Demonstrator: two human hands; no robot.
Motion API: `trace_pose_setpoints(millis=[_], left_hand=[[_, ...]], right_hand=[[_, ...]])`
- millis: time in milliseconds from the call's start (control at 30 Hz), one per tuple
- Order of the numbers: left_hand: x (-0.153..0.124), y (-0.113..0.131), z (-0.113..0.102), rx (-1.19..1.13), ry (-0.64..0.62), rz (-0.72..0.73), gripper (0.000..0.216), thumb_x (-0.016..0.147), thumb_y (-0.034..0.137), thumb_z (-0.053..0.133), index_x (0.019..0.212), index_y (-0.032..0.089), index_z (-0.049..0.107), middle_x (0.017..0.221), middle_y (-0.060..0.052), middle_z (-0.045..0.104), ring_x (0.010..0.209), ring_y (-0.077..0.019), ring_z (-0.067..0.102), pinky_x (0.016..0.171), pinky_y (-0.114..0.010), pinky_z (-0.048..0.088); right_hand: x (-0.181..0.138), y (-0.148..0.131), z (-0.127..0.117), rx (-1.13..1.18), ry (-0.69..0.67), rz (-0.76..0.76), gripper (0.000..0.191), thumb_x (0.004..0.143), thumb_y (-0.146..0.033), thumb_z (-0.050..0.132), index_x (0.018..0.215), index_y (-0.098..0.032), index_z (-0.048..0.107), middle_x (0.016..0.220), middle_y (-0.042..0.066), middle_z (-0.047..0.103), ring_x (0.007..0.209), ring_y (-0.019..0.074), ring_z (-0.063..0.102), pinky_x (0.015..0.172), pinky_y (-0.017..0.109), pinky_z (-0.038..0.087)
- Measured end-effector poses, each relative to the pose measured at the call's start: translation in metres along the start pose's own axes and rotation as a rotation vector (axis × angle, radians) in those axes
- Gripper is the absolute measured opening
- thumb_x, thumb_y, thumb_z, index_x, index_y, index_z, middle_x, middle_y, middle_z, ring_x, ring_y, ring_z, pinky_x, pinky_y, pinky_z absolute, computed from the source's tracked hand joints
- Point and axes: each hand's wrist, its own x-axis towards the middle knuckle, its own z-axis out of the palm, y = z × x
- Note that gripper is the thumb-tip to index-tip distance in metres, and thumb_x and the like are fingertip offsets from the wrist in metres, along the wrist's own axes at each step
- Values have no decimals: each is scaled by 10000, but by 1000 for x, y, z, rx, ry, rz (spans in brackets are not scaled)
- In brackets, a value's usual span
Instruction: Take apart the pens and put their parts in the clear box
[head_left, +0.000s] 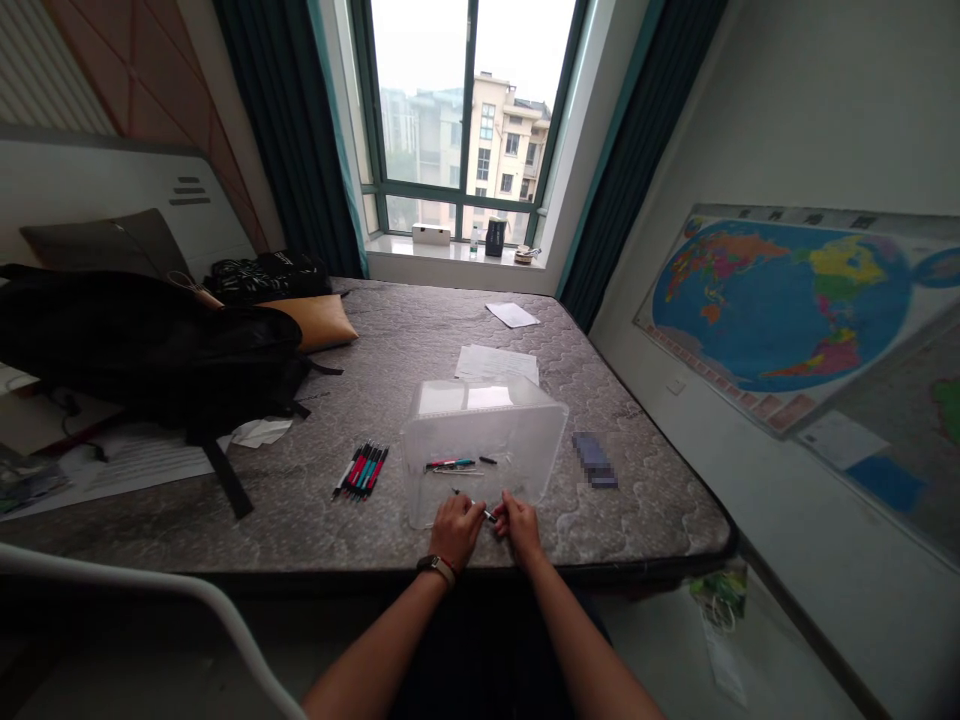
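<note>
My left hand (454, 528) and my right hand (519, 524) meet at the near edge of the mattress, both pinched on a thin dark pen (487, 514) held between them. A watch sits on my left wrist. Just beyond my hands stands a clear plastic box (540, 430) with a few pens (450, 465) and a small dark cap lying in it. To the left of the box, several red, black and teal pens (361, 470) lie side by side on the mattress.
A bare grey quilted mattress (300, 500) fills the middle. A black backpack (150, 350) and a tan cushion (319, 320) lie at left. Paper sheets (496, 362) lie beyond the box, a blurred dark block (595, 460) to its right. A world map (780, 300) hangs on the right wall.
</note>
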Motion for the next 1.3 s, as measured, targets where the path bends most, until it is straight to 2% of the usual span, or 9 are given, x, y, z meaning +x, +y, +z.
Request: trace_pose_setpoints(millis=[133, 333, 533, 900, 967, 1100, 1167, 1233, 1300], left_hand=[[1, 5, -4, 17, 63, 73, 168, 942, 264, 512, 995, 265, 671, 1142, -66, 612, 1071, -217, 524, 890, -353, 386], [2, 4, -1, 49, -15, 88, 199, 941, 204, 495, 1073, 265, 631, 918, -38, 638, 927, -203, 545, 851, -344, 378], [3, 8, 0, 35, -78, 15, 179, 967, 235, 441, 1034, 236, 607, 880, -33, 643, 840, -184, 575, 762, -305, 377], [7, 14, -7, 2, -109, -50, 161, 945, 252, 458, 911, 210, 610, 852, -52, 665, 856, -195, 594, 777, -310, 389], [7, 13, -7, -5, -108, -51, 174, 949, 263, 449, 925, 213, 615, 855, -50, 666, 855, -196, 592, 777, -314, 393], [7, 13, -8, -11, -109, -53, 172, 945, 267, 450, 952, 214, 614, 871, -53, 669, 867, -204, 587, 788, -326, 396], [7, 13, -8, -9, -107, -53, 171, 945, 261, 446, 945, 212, 609, 872, -58, 668, 872, -208, 586, 788, -331, 397], [8, 13, -8, -8, -102, -50, 163, 943, 257, 448, 928, 211, 603, 866, -59, 664, 871, -212, 584, 785, -335, 399], [8, 12, -7, -7, -94, -47, 144, 934, 249, 462, 912, 212, 599, 856, -56, 657, 866, -214, 583, 782, -338, 403]], right_hand=[[0, 0, -1, 12, 4, -22, 519, 763, -627, 603, 622, -128, 620, 448, 4, 570, 341, 89, 495, 348, 179, 350], [2, 3, -3, 66, -20, 15, 492, 767, -616, 616, 663, -135, 618, 442, 5, 582, 337, 90, 492, 356, 175, 356], [3, 3, -5, 124, -66, 27, 467, 769, -611, 623, 695, -150, 606, 597, 49, 678, 395, 95, 531, 387, 190, 404], [5, 6, -6, 94, -37, 31, 416, 761, -579, 632, 793, -166, 605, 678, 38, 675, 451, 120, 563, 413, 221, 425], [10, -1, -7, -2, 26, -14, 383, 787, -553, 599, 861, -177, 597, 675, 19, 654, 458, 135, 561, 423, 237, 424], [28, -30, -2, -407, 135, -321, 290, 842, -416, 541, 958, -165, 627, 702, 25, 646, 640, 182, 614, 614, 280, 483], [39, -47, 9, -616, 62, -400, 265, 872, -354, 496, 969, -159, 649, 783, 50, 674, 699, 183, 622, 677, 284, 483], [49, -61, 24, -888, -113, -439, 242, 896, -271, 467, 993, -166, 663, 911, 69, 690, 771, 173, 627, 751, 280, 474], [57, -71, 43, -962, -196, -452, 192, 876, -205, 517, 963, -182, 686, 947, 66, 688, 849, 172, 628, 817, 268, 455]])
